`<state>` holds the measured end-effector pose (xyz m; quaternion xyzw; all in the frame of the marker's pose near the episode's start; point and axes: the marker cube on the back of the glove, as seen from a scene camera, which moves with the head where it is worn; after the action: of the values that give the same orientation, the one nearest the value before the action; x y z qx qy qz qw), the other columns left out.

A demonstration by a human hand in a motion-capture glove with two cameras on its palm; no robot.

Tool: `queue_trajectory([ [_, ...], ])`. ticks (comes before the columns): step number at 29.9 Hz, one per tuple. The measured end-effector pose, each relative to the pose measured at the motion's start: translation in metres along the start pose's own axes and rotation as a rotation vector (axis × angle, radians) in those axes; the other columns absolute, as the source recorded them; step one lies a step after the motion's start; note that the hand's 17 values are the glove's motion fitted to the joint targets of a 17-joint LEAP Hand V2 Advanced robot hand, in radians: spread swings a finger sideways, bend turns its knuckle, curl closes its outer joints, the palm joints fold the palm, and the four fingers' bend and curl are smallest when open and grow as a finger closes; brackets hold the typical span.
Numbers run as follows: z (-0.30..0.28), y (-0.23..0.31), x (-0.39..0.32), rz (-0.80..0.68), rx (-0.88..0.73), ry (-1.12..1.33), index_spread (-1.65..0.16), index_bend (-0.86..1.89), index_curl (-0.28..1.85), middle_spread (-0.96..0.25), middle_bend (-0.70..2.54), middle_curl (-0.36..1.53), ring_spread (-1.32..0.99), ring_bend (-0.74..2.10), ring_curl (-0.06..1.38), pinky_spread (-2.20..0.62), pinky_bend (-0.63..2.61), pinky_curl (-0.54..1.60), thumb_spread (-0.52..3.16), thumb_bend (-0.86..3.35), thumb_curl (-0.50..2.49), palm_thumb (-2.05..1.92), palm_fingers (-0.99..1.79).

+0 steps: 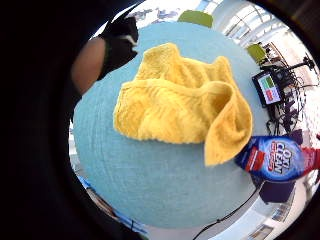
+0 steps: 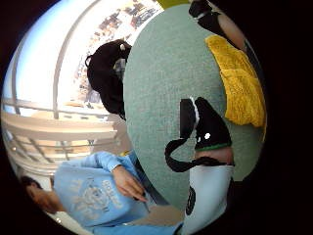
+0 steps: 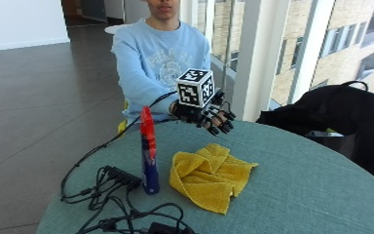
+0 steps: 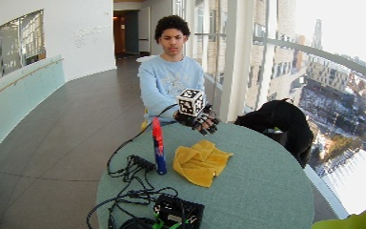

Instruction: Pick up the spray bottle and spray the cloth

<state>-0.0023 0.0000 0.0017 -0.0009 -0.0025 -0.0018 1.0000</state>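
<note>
Table (image 3: 316,185): bottle (image 3: 149,151) beside cloth (image 3: 212,176)

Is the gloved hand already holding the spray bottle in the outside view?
No, the gloved right hand hangs above the table with nothing in it, while the spray bottle stands upright beside the yellow cloth.

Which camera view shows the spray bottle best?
The outside view: the spray bottle stands upright there, whole, beside the yellow cloth. The wide outside view shows it smaller. The little finger side palm view shows only its label part. The thumb side palm view does not show it.
</note>
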Motion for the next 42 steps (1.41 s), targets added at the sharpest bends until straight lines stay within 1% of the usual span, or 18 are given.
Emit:
queue_trajectory([
  [5,0.003,0.002,-0.001,-0.010,-0.009,0.008,-0.29,0.18,0.14,-0.06,0.37,0.15,-0.02,0.32,0.14,0.14,0.32,0.14,0.65,0.39,0.15,0.58,0.62],
  [11,0.003,0.007,-0.001,-0.005,-0.019,0.014,-0.34,0.16,0.19,-0.08,0.37,0.21,-0.03,0.31,0.19,0.18,0.31,0.19,0.88,0.39,0.20,0.63,0.60],
  [18,0.000,0.011,0.001,0.012,-0.008,0.022,-0.37,0.15,0.22,-0.08,0.35,0.25,-0.03,0.30,0.21,0.20,0.29,0.22,1.03,0.36,0.25,0.64,0.60],
  [27,-0.008,0.024,0.007,0.070,0.062,-0.017,-0.38,0.14,0.24,-0.09,0.34,0.29,-0.03,0.29,0.24,0.20,0.28,0.25,1.13,0.30,0.29,0.65,0.60],
  [33,-0.027,0.052,0.012,0.105,0.156,-0.132,-0.38,0.14,0.25,-0.09,0.33,0.31,-0.03,0.29,0.25,0.20,0.28,0.27,1.16,0.25,0.31,0.64,0.60],
  [42,-0.057,0.122,0.035,0.195,0.314,-0.341,-0.39,0.14,0.26,-0.09,0.31,0.34,-0.03,0.28,0.27,0.20,0.27,0.29,1.18,0.19,0.33,0.66,0.60],
])
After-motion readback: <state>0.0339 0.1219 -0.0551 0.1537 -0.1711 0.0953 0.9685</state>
